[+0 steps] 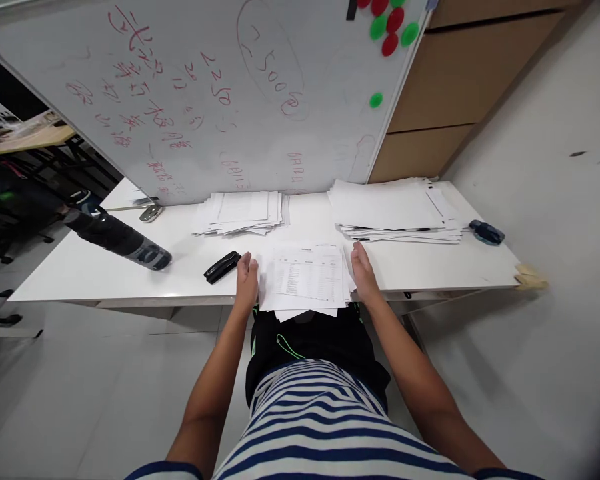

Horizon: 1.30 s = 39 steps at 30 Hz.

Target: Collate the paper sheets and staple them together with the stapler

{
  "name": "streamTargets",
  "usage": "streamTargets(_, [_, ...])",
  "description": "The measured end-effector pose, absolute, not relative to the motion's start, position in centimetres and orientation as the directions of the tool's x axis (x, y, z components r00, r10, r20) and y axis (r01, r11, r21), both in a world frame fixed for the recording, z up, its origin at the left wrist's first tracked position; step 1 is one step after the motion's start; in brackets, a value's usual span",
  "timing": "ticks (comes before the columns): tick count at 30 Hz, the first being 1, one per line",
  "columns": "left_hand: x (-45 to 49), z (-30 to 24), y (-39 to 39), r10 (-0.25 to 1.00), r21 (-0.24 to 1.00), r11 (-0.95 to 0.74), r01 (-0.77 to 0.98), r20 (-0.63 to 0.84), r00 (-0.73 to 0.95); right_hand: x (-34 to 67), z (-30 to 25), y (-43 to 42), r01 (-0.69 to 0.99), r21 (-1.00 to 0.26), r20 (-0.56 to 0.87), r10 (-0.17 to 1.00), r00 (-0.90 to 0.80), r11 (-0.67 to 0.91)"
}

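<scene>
A loose stack of printed sheets lies at the table's front edge, its lower sheets uneven and jutting over the edge toward my body. My left hand stands on edge along the left side of the stack, palm inward and fingers stretched. On the opposite side my right hand is held the same way, its fingers extended beside the sheets' right edge. Neither hand grips the paper; whether the palms touch it is hard to tell. A black stapler rests just left of my left hand.
Behind are a smaller paper pile and a larger one, below a whiteboard with red writing and magnets. A black bottle-like object stands left. A dark blue item lies right, near cardboard boxes.
</scene>
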<state>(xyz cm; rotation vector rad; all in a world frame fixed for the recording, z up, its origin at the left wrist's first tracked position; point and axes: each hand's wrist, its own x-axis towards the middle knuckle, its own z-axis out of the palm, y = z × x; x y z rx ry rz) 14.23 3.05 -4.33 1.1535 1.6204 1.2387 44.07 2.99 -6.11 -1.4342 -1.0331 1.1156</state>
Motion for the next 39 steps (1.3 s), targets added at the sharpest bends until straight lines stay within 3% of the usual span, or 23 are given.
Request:
streamTargets(5, [14.5,-5.7,4.9,0.983,0.991,0.042,0.124,-0.019,-0.182,43.0,-5.9,3.0,0.077,-0.99,-0.107,0.988,0.114,-0.116])
streamTargets(14, [15.2,-4.4,4.2,1.0,0.94,-0.002,0.341,0.0,0.008,43.6,-6.8,3.2,0.2,-0.975,-0.089,0.995,0.039,-0.095])
streamTargets(18, [13.5,-2.3,5.7,0.994,0.896,-0.098,0.433,0.108,0.0,45.5,-7.8,4.0,0.21,-0.978,0.03,0.993,0.112,0.005])
streamTargets(23, [11.3,0.4,12.2,0.971,0.736,-0.12,0.666,0.227,-0.076,46.8,-8.4,4.8,0.103,-0.993,0.091,0.959,0.269,0.065])
streamTargets(27, [11.1,-0.1,18.8,0.982,0.431,-0.03,0.902,0.183,-0.055,46.3,-7.9,4.8,0.131,-0.988,0.119,0.955,0.271,0.086])
streamTargets(30, [11.7,-1.6,21.7,0.988,0.262,0.064,0.963,0.118,-0.098,46.0,-7.2,4.8,0.139,-0.986,0.123,0.956,0.266,0.088])
streamTargets(33, [11.9,-2.7,22.5,0.984,0.209,0.104,0.972,0.122,-0.132,46.1,-6.7,4.8,0.135,-0.988,0.107,0.96,0.257,0.074])
streamTargets(39, [11.6,-2.6,22.7,0.991,0.218,0.121,0.969,0.024,-0.129,46.2,-6.6,4.6,0.129,-0.989,0.107,0.962,0.25,0.076])
